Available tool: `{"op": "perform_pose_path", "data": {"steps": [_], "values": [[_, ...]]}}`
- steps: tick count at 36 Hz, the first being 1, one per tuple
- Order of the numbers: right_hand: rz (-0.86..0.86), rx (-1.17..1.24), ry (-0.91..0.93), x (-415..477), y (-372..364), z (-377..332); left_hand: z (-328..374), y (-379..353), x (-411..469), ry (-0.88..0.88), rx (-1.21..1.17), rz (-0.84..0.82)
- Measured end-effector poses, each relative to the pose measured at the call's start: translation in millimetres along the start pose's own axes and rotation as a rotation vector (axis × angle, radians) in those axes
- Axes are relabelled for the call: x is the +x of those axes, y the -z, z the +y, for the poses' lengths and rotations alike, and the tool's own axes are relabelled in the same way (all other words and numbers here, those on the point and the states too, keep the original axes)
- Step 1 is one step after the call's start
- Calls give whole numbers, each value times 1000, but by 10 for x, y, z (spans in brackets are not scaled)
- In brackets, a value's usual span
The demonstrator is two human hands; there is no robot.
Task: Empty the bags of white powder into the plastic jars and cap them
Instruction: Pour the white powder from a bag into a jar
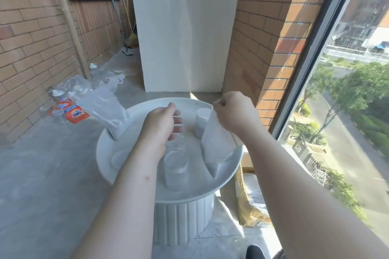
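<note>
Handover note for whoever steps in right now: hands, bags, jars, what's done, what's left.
Left hand: open, holds nothing, hovers over the far open jar.
Right hand: pinches the top of the right powder bag, which stands on the round white table.
Left powder bag: leans at the table's left edge.
Near open jar: uncapped, in front of the far one.
Done: capped jar at the back holds powder.
Left: pour both bags, then cap both open jars.

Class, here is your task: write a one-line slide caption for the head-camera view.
Right hand pinches the top of a powder bag on the round white table; left hand hovers above open jars.
</note>
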State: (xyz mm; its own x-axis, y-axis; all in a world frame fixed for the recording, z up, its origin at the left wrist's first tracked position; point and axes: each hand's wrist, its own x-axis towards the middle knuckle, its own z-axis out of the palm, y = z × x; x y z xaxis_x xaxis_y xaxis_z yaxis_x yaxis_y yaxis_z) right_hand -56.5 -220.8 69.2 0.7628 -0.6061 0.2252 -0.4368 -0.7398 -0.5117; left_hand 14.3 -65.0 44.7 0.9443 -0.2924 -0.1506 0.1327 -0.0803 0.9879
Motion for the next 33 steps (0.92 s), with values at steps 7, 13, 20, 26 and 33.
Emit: {"op": "perform_pose_path", "data": {"steps": [7, 13, 20, 26, 33], "values": [[-134, 265, -128, -100, -323, 331, -77, -235, 60, 25, 48, -115], [-229, 653, -303, -93, -188, 526, -116, -414, 112, 25, 137, -151], [-362, 688, -236, -80, -42, 740, -89, -530, 81, 17, 151, -191], [-432, 684, -165, -148, -10, 764, -121, -551, 40, 11, 164, -178], [-430, 699, -132, -216, -29, 719, -164, -651, -35, 8, 127, -203]]}}
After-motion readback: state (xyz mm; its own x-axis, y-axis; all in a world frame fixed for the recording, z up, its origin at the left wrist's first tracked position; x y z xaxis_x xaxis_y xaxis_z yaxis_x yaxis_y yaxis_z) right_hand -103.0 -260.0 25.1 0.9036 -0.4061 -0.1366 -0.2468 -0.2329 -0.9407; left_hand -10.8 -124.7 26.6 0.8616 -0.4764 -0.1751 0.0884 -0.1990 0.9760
